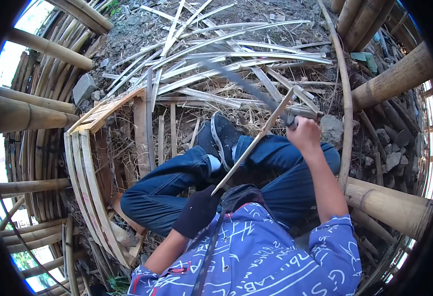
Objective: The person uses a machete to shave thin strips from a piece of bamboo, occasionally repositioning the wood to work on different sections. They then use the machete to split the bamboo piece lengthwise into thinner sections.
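- Ground: it carries everything; split strips lie heaped across it toward the far edge.
- Slatted frame: upright by the ground's left edge, outside the person's bent left leg.
- Held strip: above the folded legs, its long axis slanting from the left hand, near the waist, up and away to the right.
- Long blade: points far and left from the right hand, crossing the strip in view near its far end; contact cannot be told.
- Left hand: dark-gloved, fingers curled round the strip's near end.
- Right hand: bare, closed on the blade's handle, just right of the strip, nearer its far end.
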